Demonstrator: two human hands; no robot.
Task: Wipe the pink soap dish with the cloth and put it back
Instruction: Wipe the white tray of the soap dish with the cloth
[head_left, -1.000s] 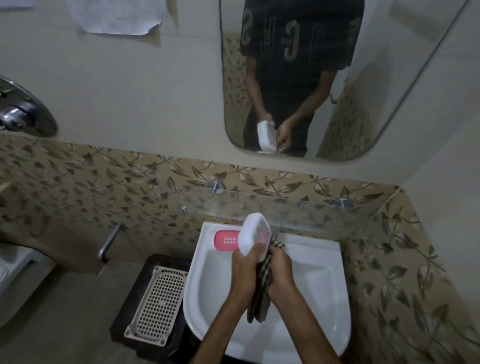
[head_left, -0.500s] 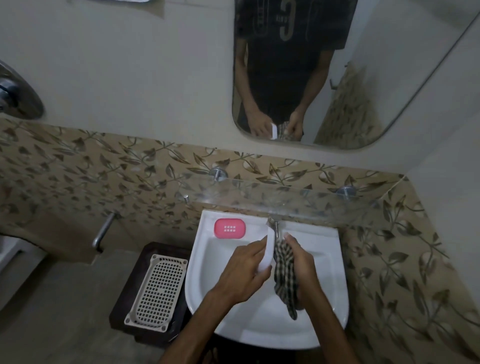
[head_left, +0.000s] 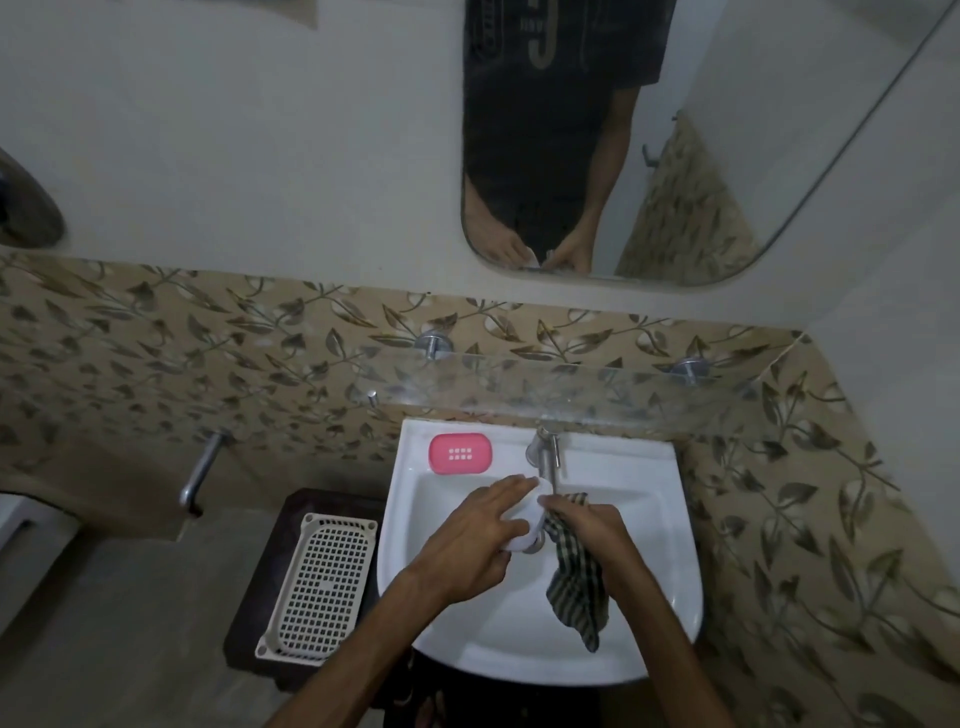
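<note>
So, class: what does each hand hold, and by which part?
Left hand grips the white soap-dish piece across its back; right hand bunches the checked cloth at its top.

Lying flat on the back-left ledge of the white sink (head_left: 654, 525): pink soap dish insert (head_left: 460, 453), sitting just beside the tap (head_left: 544, 453).

**Head camera, one view**

Looking steeply down and forward from head height, standing close over the white sink (head_left: 613, 654). Facing the leaf-tiled wall (head_left: 208, 332); mirror (head_left: 779, 171) filling the upper frame. Wide-angle bending at edges.
</note>
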